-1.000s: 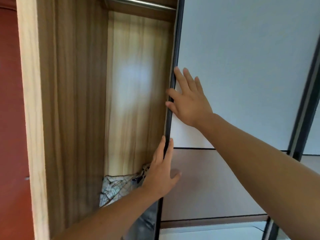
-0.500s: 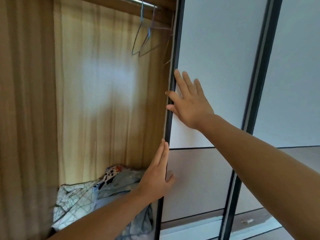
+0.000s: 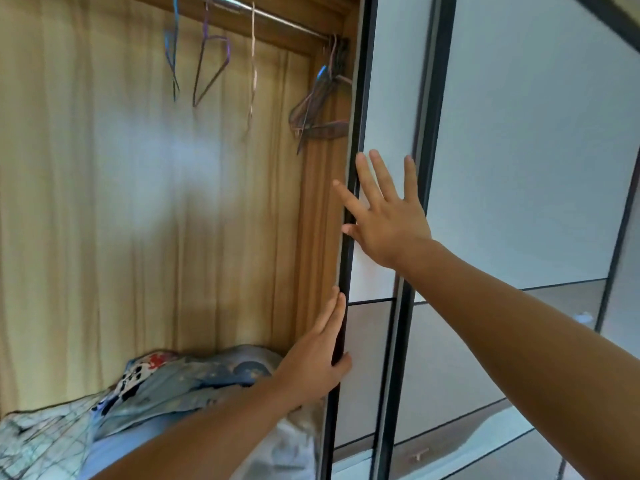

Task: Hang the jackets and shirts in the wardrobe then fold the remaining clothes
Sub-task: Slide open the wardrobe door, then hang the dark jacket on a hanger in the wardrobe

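Note:
The wardrobe stands wide open on the left, its wooden back wall [image 3: 138, 202] bare. A metal rail [image 3: 277, 24] runs along the top with several empty wire hangers [image 3: 211, 60] on it, and a bunch more [image 3: 320, 105] at the right end. The sliding door [image 3: 384, 98] has a dark edge. My left hand [image 3: 317, 358] presses flat on that edge low down, fingers straight. My right hand [image 3: 388, 213] lies flat on the door's white panel higher up, fingers spread. A pile of clothes [image 3: 180, 379] lies on the wardrobe floor.
A second sliding door [image 3: 536, 150] with white and grey panels stands behind the first on the right. A checked cloth [image 3: 38, 441] lies at the bottom left of the wardrobe.
The sliding door has moved right under both hands, and the opening has widened. More hangers and more of the clothes pile have come into view.

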A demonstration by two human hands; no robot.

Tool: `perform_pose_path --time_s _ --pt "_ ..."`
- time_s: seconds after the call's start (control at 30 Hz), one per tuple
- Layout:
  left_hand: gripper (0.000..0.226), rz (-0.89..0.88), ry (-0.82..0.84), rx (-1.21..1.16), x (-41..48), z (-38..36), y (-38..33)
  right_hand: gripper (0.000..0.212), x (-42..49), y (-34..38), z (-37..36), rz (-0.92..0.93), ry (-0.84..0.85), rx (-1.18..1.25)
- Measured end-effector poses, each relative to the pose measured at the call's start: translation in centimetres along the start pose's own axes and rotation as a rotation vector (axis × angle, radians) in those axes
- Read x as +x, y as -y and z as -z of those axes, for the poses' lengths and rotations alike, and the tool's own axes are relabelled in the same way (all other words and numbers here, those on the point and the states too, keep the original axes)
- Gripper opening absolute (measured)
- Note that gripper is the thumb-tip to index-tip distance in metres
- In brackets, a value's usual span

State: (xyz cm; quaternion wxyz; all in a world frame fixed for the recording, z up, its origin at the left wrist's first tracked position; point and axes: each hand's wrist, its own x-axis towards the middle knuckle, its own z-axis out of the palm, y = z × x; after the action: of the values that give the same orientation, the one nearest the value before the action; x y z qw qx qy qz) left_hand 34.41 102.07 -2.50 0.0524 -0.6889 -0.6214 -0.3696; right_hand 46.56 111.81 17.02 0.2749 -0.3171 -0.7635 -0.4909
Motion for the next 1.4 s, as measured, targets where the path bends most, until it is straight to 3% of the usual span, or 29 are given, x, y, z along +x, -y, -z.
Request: perform_pose_path --time_s 0.37,0.77,0.93,1.03,1.1,1.17,1.23,1.3,1.4 --pt "0.101 0.019 0.054 -0.017 2.5 -3.0 -0.9 0.074 -0.9 -2.9 -3.1 -0.015 0.011 0.002" --pt "0.101 0.037 0.221 0.024 3.8 -1.6 -1.9 0.072 -1.4 -3.4 -3.4 -0.063 0.085 0.035" --pt "0.08 0.093 0.283 0.117 2.6 1.5 -1.5 0.07 -1.4 -2.3 -2.2 -0.097 0.152 0.094" --pt "0.068 0.243 0.304 0.281 0.2 4.2 0.6 0.057 -1.8 -0.8 -1.3 -0.133 0.153 0.191" --pt "0.053 0.348 0.298 0.334 -2.0 6.6 2.7 0.038 -2.3 1.4 -0.5 -0.07 0.077 0.227" --pt "0.041 0.431 0.304 0.384 -4.5 9.5 4.4 0.036 -2.7 4.3 1.0 0.055 0.08 0.324" --pt "0.038 0.509 0.323 0.458 -7.2 12.6 5.8 0.042 -2.7 7.4 3.3 0.147 0.223 0.514" --pt "0.038 0.586 0.335 0.499 -10.2 15.6 6.7 0.049 -2.4 10.5 5.6 0.188 0.489 0.728" --pt "0.041 0.711 0.328 0.514 -14.9 19.4 7.7 0.051 -1.9 15.6 8.4 0.304 0.705 0.824"
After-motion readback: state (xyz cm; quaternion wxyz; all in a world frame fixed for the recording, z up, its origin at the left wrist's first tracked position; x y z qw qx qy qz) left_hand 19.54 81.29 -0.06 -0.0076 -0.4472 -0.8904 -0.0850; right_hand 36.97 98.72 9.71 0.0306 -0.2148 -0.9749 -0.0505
